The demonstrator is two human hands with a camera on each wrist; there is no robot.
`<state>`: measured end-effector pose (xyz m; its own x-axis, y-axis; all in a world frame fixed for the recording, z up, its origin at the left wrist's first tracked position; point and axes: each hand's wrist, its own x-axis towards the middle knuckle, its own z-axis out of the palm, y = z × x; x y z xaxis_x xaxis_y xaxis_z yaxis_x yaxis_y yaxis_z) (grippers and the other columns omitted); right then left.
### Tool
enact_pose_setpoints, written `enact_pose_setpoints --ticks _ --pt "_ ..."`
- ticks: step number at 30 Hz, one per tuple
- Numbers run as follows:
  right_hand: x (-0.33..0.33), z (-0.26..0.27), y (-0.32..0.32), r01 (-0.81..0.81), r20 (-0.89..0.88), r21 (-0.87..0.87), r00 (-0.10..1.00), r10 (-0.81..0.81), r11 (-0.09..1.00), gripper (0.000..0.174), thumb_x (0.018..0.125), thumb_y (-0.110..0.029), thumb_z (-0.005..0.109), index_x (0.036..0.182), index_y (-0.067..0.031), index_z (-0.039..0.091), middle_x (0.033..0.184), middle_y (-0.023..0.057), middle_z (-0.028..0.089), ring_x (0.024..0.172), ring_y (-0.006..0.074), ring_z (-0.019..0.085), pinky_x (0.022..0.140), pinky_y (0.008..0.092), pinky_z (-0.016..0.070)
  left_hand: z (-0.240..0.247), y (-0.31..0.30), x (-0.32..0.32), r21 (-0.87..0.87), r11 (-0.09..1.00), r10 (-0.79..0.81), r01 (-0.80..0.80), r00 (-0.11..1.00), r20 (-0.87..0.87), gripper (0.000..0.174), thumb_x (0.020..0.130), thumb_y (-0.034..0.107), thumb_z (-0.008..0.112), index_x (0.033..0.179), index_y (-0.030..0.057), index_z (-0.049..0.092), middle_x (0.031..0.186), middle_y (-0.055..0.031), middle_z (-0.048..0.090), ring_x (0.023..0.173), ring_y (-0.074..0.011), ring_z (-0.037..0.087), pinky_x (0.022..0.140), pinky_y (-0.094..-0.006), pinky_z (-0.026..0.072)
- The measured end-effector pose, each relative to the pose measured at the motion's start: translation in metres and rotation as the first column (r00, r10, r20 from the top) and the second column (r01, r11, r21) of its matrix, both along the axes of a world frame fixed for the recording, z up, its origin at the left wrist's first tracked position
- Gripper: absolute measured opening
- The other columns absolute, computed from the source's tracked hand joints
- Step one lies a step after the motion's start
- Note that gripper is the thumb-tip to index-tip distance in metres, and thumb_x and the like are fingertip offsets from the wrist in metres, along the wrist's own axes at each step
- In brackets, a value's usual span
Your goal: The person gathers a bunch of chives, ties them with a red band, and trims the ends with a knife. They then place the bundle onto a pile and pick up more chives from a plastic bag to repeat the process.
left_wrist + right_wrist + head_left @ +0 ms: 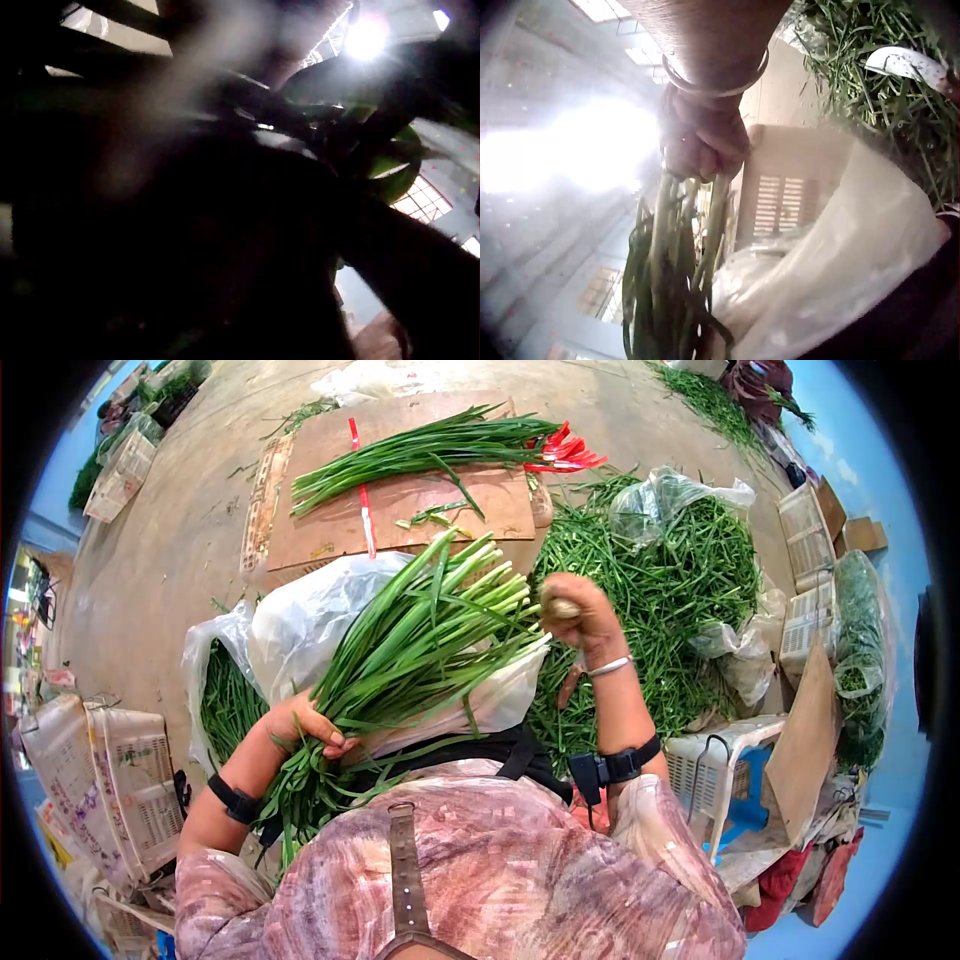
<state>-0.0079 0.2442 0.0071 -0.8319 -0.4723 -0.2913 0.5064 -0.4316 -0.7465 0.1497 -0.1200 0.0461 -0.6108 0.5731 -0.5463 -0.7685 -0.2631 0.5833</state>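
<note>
Across the lap, in the head view, lies a big bunch of garlic chives (430, 630), its pale stalk ends pointing to the upper right. My left hand (312, 725) grips the leafy lower part, leaves hanging below the fingers. At the other end my right hand (580, 610), wearing a bangle, is curled tight by the stalk ends. In the right wrist view, stalks (664, 232) run right up to the curled fingers of the right hand (701, 142), which holds them there. The left wrist view is mostly dark, with green leaves (397, 161) at one side.
A tied bundle of chives (430, 450) with red tape lies on a board (330, 545) ahead. White plastic (310, 610) drapes below it. To the right spreads a heap of loose greens (660, 580). White crates (130, 770) stand at left, and a white stool (715, 750) at right.
</note>
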Motion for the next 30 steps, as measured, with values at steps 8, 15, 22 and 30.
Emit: enact_pose_setpoints --ticks 8,15,22,30 --pt "0.009 -0.016 -0.002 0.18 -0.528 0.632 0.812 0.249 0.754 0.034 0.075 -0.029 0.071 0.085 0.0025 0.062 0.069 0.0041 0.059 0.051 0.0119 0.05 0.047 0.0285 0.0416 -0.008 0.001 -0.001 -0.019 1.0 0.008 -0.008 1.0 0.006 0.049 0.061 0.0 0.067 0.106 -0.0024 0.048 0.069 -0.0151 0.054 0.046 -0.018 0.046 0.04 -0.0298 0.0339" --pt "0.011 -0.023 -0.029 0.076 -0.342 0.673 0.914 0.219 0.736 0.023 0.079 -0.014 0.065 0.067 0.0043 0.06 0.057 0.0012 0.054 0.051 0.0091 0.047 0.046 0.0282 0.038 -0.005 0.003 0.0 -0.051 0.998 0.022 -0.023 1.0 -0.005 0.052 0.061 -0.002 0.065 0.11 -0.0024 0.046 0.071 -0.0168 0.054 0.047 -0.0184 0.046 0.041 -0.0307 0.0343" --pt "0.01 -0.042 -0.009 0.453 0.038 0.453 0.851 -0.524 0.768 0.024 0.09 -0.019 0.053 0.076 -0.0008 0.06 0.071 0.0064 0.062 0.054 0.0105 0.055 0.039 0.0233 0.0366 -0.014 0.001 0.0 -0.004 1.0 0.02 -0.019 0.999 0.043 0.053 0.065 -0.003 0.064 0.114 -0.0005 0.043 0.072 -0.0171 0.052 0.049 -0.0187 0.044 0.043 -0.0311 0.0331" --pt "0.037 -0.03 -0.015 0.057 0.152 0.195 0.985 -0.087 0.979 0.033 0.086 -0.022 0.061 0.109 0.0014 0.055 0.092 0.0115 0.065 0.068 0.0186 0.065 0.047 0.0212 0.0465 -0.021 -0.004 0.0 0.103 0.994 0.004 -0.019 0.989 0.145 0.051 0.068 -0.001 0.065 0.114 -0.0004 0.043 0.074 -0.0149 0.053 0.051 -0.0174 0.044 0.046 -0.031 0.0336"
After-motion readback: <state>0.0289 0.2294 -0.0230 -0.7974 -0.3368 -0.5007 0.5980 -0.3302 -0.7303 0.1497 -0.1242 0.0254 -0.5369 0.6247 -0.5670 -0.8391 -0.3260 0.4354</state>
